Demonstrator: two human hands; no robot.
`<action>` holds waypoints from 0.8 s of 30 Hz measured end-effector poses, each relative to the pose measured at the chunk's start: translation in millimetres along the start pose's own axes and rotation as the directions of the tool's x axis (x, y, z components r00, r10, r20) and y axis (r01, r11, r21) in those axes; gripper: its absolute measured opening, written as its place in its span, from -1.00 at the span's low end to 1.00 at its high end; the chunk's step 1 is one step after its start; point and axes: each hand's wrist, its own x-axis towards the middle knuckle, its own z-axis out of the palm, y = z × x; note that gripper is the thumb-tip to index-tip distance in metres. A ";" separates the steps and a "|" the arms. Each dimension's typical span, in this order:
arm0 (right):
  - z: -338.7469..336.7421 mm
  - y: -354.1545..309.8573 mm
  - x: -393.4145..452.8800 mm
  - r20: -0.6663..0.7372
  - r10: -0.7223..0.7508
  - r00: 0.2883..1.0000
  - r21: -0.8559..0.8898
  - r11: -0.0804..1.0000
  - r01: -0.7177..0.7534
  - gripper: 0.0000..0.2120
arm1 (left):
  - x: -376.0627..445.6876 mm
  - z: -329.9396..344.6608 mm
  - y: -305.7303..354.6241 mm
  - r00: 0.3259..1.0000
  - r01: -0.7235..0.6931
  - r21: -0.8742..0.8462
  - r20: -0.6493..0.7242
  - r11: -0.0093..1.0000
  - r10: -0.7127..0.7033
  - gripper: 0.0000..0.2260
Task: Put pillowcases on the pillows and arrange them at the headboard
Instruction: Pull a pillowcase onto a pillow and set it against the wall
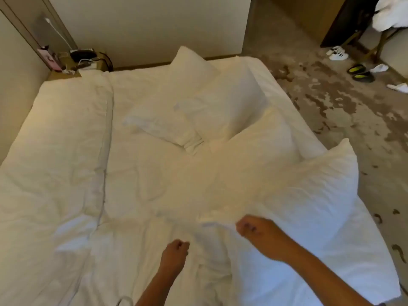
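Pillow wrangling on a messy white bed

Right hand [257, 231] is curled tight around the edge of a pillowcase [220, 217] on the near pillow [298, 195], which lies at about 4 o'clock on the bed [66, 173]. The left hand [175, 250] is balled into a fist at 6 o'clock, and I can't tell if it's pinching any fabric. Two more pillows [176, 111] sit up around 12 – overlapping each other. Nightstand [66, 71] clutter's at 11, shoes [359, 72] on the floor at 2.
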 end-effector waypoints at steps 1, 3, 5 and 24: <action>-14.2 1.5 19.3 -0.038 -0.040 0.998 0.025 0.999 0.041 -0.72 | 9.0 5.6 14.9 0.998 -0.059 -0.017 -0.025 0.998 0.058 -0.76; -43.0 -4.2 49.8 -0.060 -0.045 0.997 0.016 0.999 0.046 -0.74 | 18.5 12.2 49.2 0.994 -0.106 -0.026 -0.034 0.994 0.105 -0.82; -68.4 -11.5 86.2 -0.093 -0.062 0.994 -0.064 0.996 0.056 -0.90 | 28.5 17.2 89.3 0.990 -0.138 -0.086 -0.053 0.987 0.133 -0.85; -58.4 52.7 338.3 -0.078 -0.094 0.993 -0.729 0.684 0.007 -0.06 | 261.1 21.1 183.9 0.956 -0.156 0.427 -0.163 0.891 0.245 -0.36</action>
